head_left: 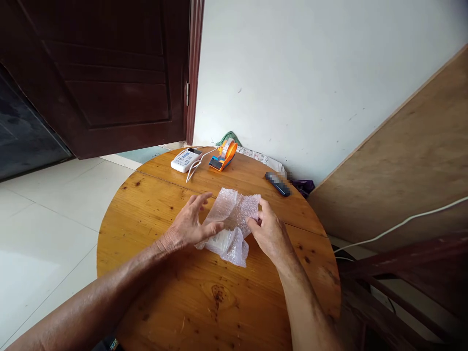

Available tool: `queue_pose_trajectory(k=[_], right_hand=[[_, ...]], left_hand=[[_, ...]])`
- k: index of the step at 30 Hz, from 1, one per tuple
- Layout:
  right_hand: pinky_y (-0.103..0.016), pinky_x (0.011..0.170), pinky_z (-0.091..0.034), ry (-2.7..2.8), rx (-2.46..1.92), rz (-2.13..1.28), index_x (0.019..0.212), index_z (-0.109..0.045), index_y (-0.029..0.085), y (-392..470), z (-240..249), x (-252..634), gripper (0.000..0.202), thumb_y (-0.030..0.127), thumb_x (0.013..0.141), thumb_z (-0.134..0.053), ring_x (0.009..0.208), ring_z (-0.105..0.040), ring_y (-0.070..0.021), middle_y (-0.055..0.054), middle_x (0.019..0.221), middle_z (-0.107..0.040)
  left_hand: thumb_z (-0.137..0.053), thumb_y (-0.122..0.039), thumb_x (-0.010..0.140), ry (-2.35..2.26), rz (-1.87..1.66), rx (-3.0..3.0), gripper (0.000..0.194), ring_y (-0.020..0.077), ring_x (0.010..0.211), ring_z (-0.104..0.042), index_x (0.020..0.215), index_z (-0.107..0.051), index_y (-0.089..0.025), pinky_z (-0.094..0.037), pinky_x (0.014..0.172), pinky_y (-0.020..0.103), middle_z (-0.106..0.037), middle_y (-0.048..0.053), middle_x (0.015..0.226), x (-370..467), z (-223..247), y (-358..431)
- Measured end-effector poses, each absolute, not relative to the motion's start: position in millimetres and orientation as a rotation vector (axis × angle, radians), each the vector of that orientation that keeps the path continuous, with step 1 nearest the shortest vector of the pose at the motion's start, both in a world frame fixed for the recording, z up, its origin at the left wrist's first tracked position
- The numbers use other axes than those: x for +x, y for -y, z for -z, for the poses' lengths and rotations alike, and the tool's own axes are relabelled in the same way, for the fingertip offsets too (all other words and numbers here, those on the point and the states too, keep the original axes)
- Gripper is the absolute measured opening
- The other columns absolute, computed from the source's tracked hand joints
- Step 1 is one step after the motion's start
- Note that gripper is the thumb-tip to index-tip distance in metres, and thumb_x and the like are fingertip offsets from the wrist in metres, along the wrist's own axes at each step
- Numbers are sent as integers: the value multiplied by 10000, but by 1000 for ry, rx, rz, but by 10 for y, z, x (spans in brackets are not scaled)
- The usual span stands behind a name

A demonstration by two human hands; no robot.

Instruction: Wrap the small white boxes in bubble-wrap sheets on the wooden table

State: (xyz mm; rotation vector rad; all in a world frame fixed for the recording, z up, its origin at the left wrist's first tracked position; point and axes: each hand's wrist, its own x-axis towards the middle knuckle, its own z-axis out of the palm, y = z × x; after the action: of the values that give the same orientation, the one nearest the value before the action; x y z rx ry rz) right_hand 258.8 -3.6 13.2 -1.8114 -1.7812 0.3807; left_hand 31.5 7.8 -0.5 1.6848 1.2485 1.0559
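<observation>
A crumpled sheet of clear bubble wrap (234, 209) lies on the round wooden table (146, 214), partly folded over itself. Whether anything is inside its folds I cannot make out. My right hand (268, 229) pinches the sheet's right edge between thumb and fingers. On the other side, my left hand (192, 222) is open, its fingers spread and its thumb reaching over the wrap's left part. The left hand is not gripping the sheet.
At the table's back stand a white power bank (186, 160) with a white cable (195, 166) and an orange tape dispenser (225, 155). A dark oblong object (278, 184), partly blurred, lies back right. A wall, a dark red door (120, 73) and a wooden panel (395, 146) surround the table.
</observation>
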Motion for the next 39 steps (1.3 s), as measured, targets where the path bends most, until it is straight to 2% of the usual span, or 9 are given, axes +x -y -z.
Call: queue_pose_trajectory(k=[4, 7, 11, 14, 19, 25, 29, 34, 39], right_hand=[[-295, 635, -419, 1751, -1852, -352, 1356, -473, 195, 5, -133, 2592, 557, 268, 806, -518, 708, -641, -221, -31, 802, -713], [-305, 653, -421, 1742, -1937, -247, 1336, -499, 200, -42, -109, 2635, 530, 279, 813, -535, 799, -664, -250, -69, 911, -734], [-310, 618, -389, 1792, -2131, -170, 1406, -450, 197, -88, -46, 2671, 602, 273, 821, -568, 765, -665, -268, -57, 817, -727], [-312, 608, -379, 1810, -2198, -172, 1424, -441, 199, -101, -10, 2670, 625, 271, 823, -597, 751, -669, -270, -49, 775, -718], [-295, 618, -368, 1813, -2225, -178, 1428, -418, 212, -108, -17, 2652, 623, 269, 835, -603, 826, -682, -245, -36, 850, -735], [-281, 640, -356, 1826, -2271, -227, 1450, -381, 189, -114, -52, 2637, 632, 270, 862, -597, 872, -673, -224, -33, 913, -739], [-277, 625, -341, 1823, -2262, -256, 1440, -398, 202, -117, -58, 2650, 626, 286, 854, -601, 863, -667, -220, -26, 905, -738], [-276, 618, -338, 1803, -2247, -291, 1429, -421, 206, -111, -75, 2667, 629, 297, 834, -604, 832, -658, -218, -9, 852, -731], [-278, 607, -323, 1783, -2291, -236, 1431, -417, 202, -84, -122, 2693, 658, 331, 823, -630, 852, -653, -228, -17, 856, -720]], left_hand=[[-628, -203, 699, -1343, -942, 1688, 494, 142, 645, -554, 1191, -622, -155, -425, 643, 245, -600, -30, 697, 254, 45, -151], [-534, -134, 713, -1474, -931, 1670, 439, 128, 557, -509, 1142, -626, -129, -364, 571, 229, -524, -63, 584, 178, 68, -256], [-543, -121, 722, -1618, -812, 1810, 479, 153, 605, -562, 1196, -606, -164, -387, 598, 243, -595, -35, 663, 126, 82, -310], [-573, -146, 752, -1662, -912, 1958, 486, 211, 824, -628, 1236, -588, -181, -464, 738, 292, -671, 49, 910, 140, 50, -271], [-533, -275, 881, -1208, -1120, 2265, 339, 261, 1105, -592, 1191, -626, -176, -459, 971, 381, -667, 115, 1144, 173, -68, -151], [-415, -494, 968, -1145, -764, 2197, 471, 203, 745, -645, 1097, -682, -128, -494, 696, 312, -710, 81, 834, 139, -197, -56], [-411, -429, 990, -884, -700, 2068, 422, 134, 653, -611, 1005, -701, -122, -453, 591, 232, -693, 51, 804, 40, -380, 34], [-472, -179, 924, -435, -473, 2103, 262, 178, 931, -656, 1075, -685, -162, -520, 810, 283, -692, 89, 1146, 56, -521, 192], [-518, -91, 810, -83, -233, 2184, 182, 183, 851, -661, 817, -682, -170, -537, 775, 268, -731, 68, 929, 275, -397, 319]])
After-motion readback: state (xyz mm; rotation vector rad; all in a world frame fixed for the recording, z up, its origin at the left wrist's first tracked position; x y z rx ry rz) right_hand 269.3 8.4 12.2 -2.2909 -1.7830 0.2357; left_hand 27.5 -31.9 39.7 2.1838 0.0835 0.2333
